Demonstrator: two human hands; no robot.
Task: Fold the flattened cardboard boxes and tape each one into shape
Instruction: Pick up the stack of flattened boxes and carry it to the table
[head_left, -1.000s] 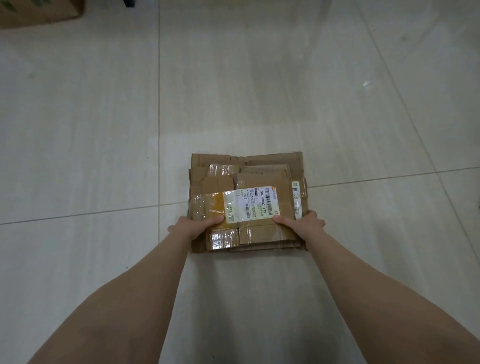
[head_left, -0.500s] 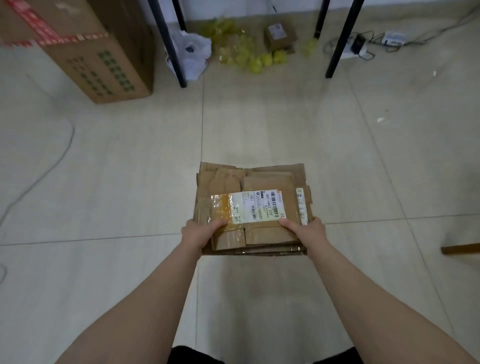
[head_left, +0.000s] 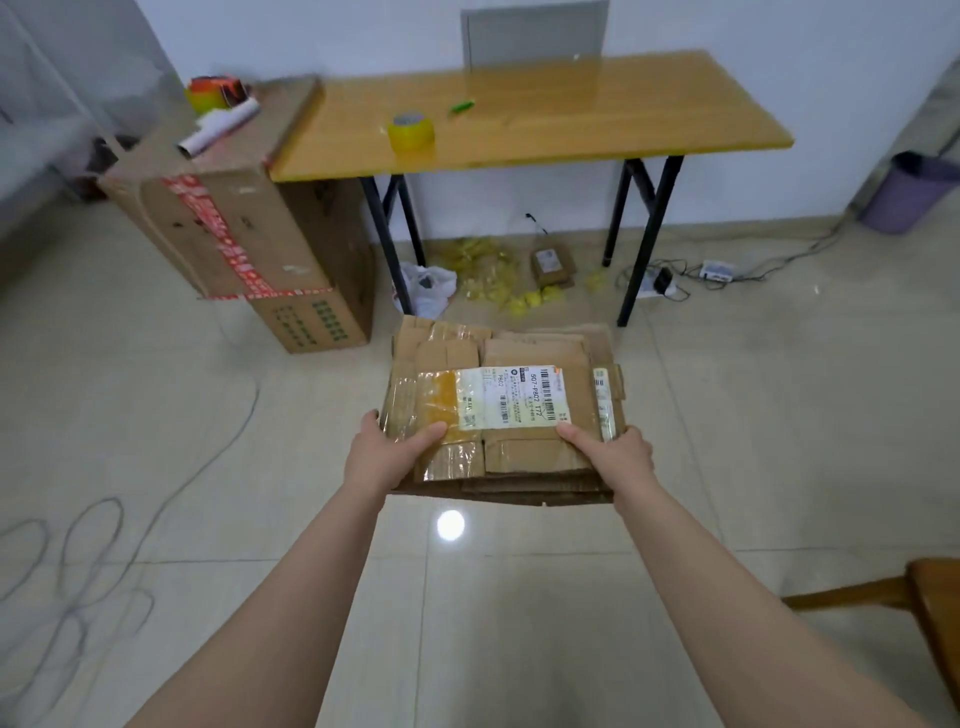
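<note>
- The stack of flattened boxes (head_left: 530, 460) is held up off the floor, mid-room, on the near side of the wooden table (head_left: 571, 119).
- It's worn brown cardboard with shiny tape patches and a white shipping label (head_left: 514, 397) on top.
- The left hand (head_left: 384, 457) grips the near-left corner, thumb on top. The right hand (head_left: 618, 457) grips the near-right corner likewise.
- Looks like several layers, but I can't really count them.
- A yellow tape roll (head_left: 410, 132) sits on the table.

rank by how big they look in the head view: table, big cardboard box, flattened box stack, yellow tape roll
1. table
2. big cardboard box
3. flattened box stack (nearest the camera, so it looks enlarged)
4. yellow tape roll
</note>
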